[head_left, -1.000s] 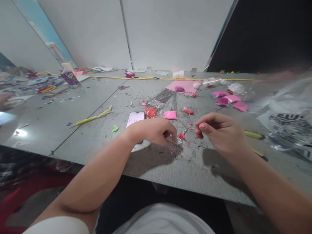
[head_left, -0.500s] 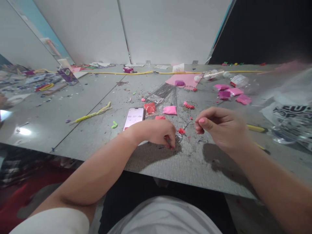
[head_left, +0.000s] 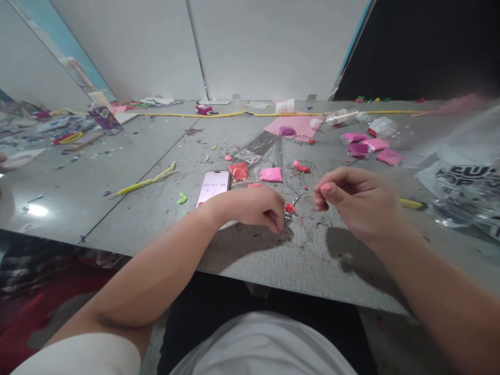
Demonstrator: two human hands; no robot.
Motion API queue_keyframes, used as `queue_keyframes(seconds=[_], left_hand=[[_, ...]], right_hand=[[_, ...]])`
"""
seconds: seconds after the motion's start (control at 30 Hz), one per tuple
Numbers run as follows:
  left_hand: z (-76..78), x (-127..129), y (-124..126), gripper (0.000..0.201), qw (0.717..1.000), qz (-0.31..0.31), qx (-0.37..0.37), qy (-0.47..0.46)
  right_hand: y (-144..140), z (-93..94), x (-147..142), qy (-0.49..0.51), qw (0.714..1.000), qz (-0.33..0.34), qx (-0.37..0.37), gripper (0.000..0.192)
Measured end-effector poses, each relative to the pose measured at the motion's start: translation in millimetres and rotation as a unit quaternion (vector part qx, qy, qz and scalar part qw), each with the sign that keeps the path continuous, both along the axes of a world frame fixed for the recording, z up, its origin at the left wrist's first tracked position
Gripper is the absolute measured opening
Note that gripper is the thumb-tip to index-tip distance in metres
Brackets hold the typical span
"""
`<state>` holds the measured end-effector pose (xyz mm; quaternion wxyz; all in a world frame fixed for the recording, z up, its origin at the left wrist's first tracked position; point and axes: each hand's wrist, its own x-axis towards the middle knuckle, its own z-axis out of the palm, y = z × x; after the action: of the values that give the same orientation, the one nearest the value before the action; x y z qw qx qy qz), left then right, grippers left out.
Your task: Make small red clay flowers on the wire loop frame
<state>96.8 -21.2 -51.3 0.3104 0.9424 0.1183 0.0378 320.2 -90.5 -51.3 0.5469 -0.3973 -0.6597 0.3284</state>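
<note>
My left hand [head_left: 261, 207] is closed, its fingertips pinching the edge of a silver wire piece [head_left: 287, 216] just above the table. A lump of red clay [head_left: 289, 208] sits on that wire, and most of the wire is hidden behind my fingers. To the right, my right hand [head_left: 351, 200] pinches a thin tan stick [head_left: 307, 196], whose tip points left toward the clay. Beyond them lie a wire ring with red clay [head_left: 302, 166] and a small red clay crumb [head_left: 305, 187]. A phone [head_left: 214, 184] showing a timer rests behind my left forearm.
Clay packets, red [head_left: 239, 171] and pink [head_left: 271, 174], lie past my hands. Farther back are pink paper [head_left: 299, 124] and plastic bottles [head_left: 385, 127]. A twisted yellow piece [head_left: 146, 182] lies left; a clear plastic bag [head_left: 461, 177] and a yellow-handled tool [head_left: 412, 203] lie right.
My left hand has lifted and turned slightly, its fingertips shifting a little up and right. The right hand stays nearly in place. The view has tilted slightly.
</note>
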Motion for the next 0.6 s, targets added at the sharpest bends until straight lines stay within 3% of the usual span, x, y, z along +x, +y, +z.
queue_keyframes(seconds=[0.13,0.2,0.3,0.37,0.47,0.6], left_hand=[[11.2,-5,0,0.009,0.985,0.06,-0.048,-0.157],[15.7,-5,-5,0.014,0.958,0.118,-0.069,-0.252],[18.0,-3,-15,0.015,0.912,0.176,-0.1,-0.358],[17.4,-2,-21,0.011,0.898,0.168,-0.119,-0.389],[15.7,0,-26,0.008,0.899,0.137,-0.122,-0.398],[14.5,1,-29,0.009,0.902,0.125,-0.125,-0.393]], right_hand=[[-4,3.0,4,-0.027,0.998,-0.035,0.04,0.028],[-9,4.6,5,-0.086,0.989,-0.066,0.098,0.021],[-18,7.2,4,-0.195,0.949,-0.113,0.222,0.012],[-24,9.0,1,-0.236,0.923,-0.133,0.274,0.01],[-31,10.8,-4,-0.263,0.89,-0.153,0.339,0.014],[-37,9.9,-6,-0.288,0.874,-0.15,0.362,0.022]])
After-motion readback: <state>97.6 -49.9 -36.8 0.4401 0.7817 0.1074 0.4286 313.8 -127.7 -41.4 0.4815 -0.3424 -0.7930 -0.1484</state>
